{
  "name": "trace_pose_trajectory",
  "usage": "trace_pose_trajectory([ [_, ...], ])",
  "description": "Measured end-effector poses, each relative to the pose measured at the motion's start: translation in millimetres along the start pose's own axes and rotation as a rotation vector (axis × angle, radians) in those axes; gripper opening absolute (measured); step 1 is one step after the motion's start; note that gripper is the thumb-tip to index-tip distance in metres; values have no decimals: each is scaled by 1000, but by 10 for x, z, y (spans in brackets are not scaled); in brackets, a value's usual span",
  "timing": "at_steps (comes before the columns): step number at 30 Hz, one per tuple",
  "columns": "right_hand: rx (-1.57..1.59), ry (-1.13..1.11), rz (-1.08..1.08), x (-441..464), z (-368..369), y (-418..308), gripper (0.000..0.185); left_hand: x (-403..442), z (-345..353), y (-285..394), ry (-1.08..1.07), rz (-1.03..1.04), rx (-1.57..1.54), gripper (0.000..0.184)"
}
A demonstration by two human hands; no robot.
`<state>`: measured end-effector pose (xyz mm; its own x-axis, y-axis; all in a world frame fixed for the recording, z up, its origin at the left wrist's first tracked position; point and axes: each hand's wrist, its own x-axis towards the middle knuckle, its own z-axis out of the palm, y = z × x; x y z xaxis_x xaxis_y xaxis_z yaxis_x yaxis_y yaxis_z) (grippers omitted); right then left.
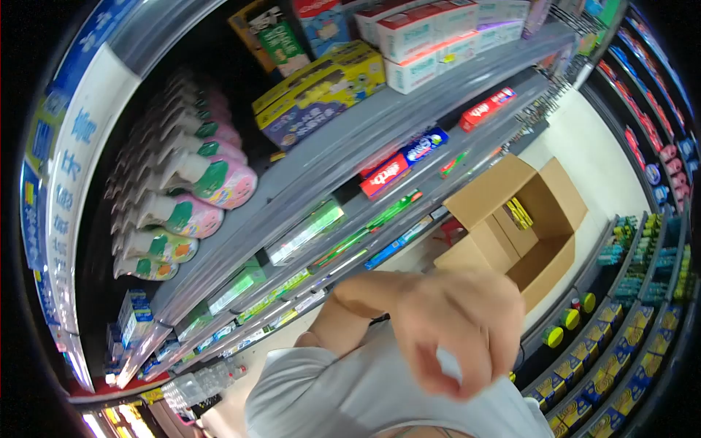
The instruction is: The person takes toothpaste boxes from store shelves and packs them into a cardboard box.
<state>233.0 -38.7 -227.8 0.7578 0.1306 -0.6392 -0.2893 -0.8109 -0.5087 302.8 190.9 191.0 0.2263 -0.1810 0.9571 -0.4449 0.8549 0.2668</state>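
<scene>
The blurred bare hand [467,321] is hovering curled, any grip unclear, with an open brown cardboard box [542,266] beyond it, whose splayed flap [488,191] a hasty swing could snag.

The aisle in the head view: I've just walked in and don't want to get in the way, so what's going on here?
A person in a light grey shirt is among stocked shop shelves. Their left hand is curled in front of the shirt, too blurred to tell whether it holds anything; the right hand cannot be made out. Beyond the hand sits an open cardboard box with something yellow inside. Pink-and-green bottles line one shelf.
</scene>
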Motion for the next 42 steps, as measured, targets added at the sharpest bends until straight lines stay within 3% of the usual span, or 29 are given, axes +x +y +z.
trace_pose_trajectory([
  [3, 20, 22, -25, -75, -63, -174, 31, -130, -172, -18, 250, -352, 162, 10],
  [5, 13, -32, 30, -311, -324, -500, 31, -141, -213, -101, 404, -463, 396, 12],
  [7, 43, -13, 17, -269, -263, -428, 30, -223, -268, -136, 512, -555, 214, 5],
  [19, 80, 84, -128, -59, -198, -187, 24, -238, -318, -178, 568, -555, 222, 5],
  [34, 93, 12, -76, -142, -267, -399, 29, -279, -338, -180, 565, -591, 226, 5],
  [42, 13, 34, -186, 5, -425, -605, 28, -347, -336, -156, 615, -625, 223, 6],
])
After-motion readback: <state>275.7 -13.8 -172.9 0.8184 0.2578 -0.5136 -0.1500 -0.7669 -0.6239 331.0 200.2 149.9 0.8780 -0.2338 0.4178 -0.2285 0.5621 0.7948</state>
